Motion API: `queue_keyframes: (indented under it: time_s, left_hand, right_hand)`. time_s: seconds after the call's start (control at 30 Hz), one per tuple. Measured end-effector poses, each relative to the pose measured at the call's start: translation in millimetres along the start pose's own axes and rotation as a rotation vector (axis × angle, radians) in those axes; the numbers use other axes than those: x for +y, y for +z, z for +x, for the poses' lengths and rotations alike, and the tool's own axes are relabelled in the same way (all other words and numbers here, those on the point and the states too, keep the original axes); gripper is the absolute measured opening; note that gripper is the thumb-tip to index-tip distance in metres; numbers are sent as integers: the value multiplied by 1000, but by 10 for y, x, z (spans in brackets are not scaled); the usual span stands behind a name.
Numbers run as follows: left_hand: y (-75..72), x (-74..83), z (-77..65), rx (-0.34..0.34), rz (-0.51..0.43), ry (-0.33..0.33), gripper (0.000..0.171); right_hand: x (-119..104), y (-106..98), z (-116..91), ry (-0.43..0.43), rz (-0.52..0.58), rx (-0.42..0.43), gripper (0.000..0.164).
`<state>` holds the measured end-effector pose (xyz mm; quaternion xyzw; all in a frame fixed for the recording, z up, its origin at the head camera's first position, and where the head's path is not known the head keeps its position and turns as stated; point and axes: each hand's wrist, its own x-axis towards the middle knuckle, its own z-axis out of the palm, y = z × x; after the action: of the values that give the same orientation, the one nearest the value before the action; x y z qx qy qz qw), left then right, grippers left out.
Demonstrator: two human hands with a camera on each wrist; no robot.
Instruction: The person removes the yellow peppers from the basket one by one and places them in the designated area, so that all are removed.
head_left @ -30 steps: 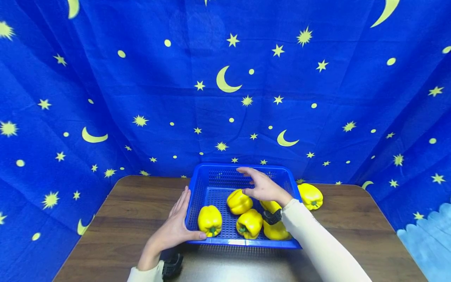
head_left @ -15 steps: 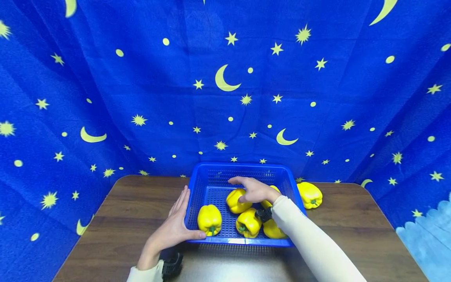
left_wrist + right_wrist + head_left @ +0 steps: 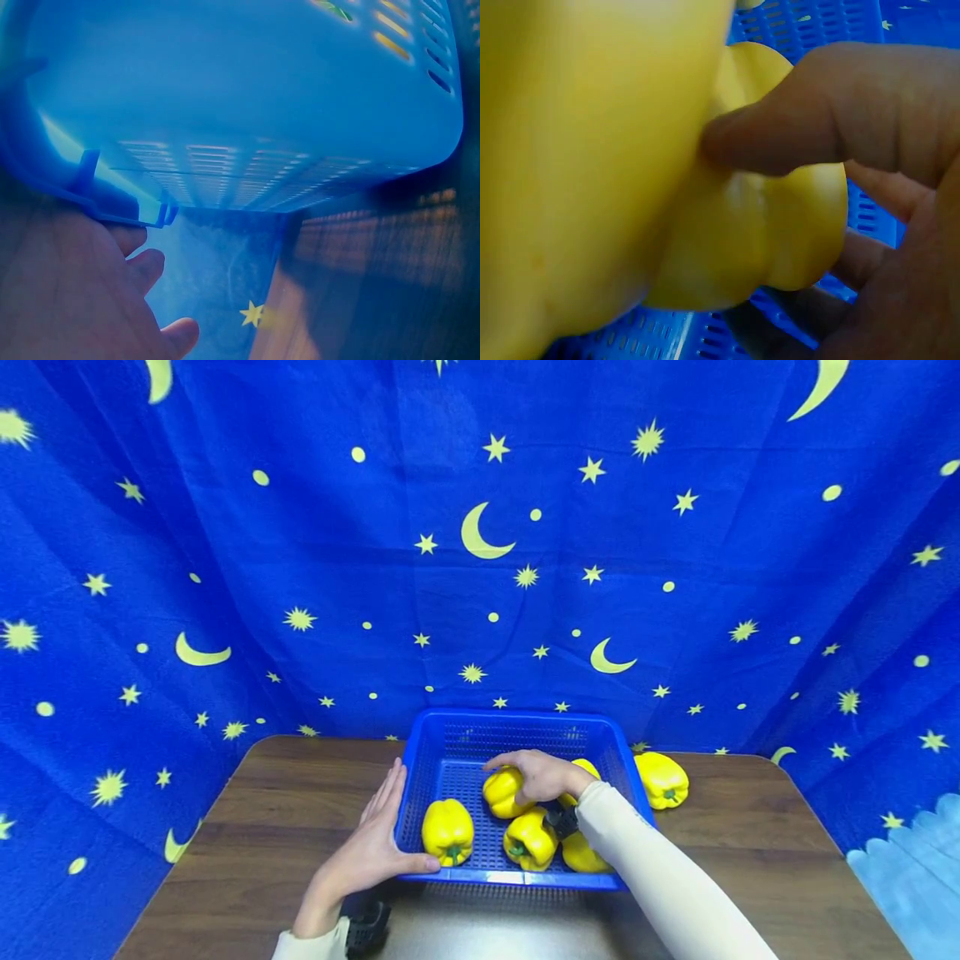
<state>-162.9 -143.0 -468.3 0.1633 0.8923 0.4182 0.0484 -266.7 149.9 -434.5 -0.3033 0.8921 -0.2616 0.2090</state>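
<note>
The right hand (image 3: 542, 775) curves its thumb and fingers round a yellow bell pepper (image 3: 501, 793) at the middle of the blue basket (image 3: 480, 877); the left hand (image 3: 367, 852), fingers extended, rests against the basket's left side. Another pepper (image 3: 662, 781) lies right of the basket.

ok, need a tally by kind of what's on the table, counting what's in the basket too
Blue basket: 1
Yellow bell peppers: 6 (5 in it, 1 on the table to its right)
Total: 7
</note>
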Motion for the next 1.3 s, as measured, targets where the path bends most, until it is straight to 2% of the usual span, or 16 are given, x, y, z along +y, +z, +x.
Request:
queue_keyframes:
  time_s: [0.17, 0.27, 0.43, 0.63, 0.83, 1.03, 1.2, 1.3]
  left_hand:
    - [15, -4, -9, -16, -4, -29, 134]
    - [20, -6, -9, -11, 3, -20, 135]
    - [20, -12, -6, 3, 5, -13, 135]
    - [25, -3, 0, 4, -6, -4, 135]
    - [27, 15, 4, -3, -12, -8, 135]
    - [9, 11, 1, 7, -12, 4, 134]
    - [1, 21, 8, -3, -13, -12, 134]
    - [1, 22, 15, -7, -13, -22, 133]
  right_hand:
    - [2, 49, 1, 48, -37, 38, 58]
    - [2, 64, -3, 78, -77, 57, 56]
    - [8, 58, -27, 97, -136, 79, 67]
    - [30, -17, -81, 122, -104, 64, 84]
    - [67, -109, -100, 35, -46, 38, 82]
    - [86, -86, -45, -53, -15, -32, 81]
    - [81, -61, -14, -78, -13, -87, 79]
    - [85, -57, 4, -94, -27, -91, 79]
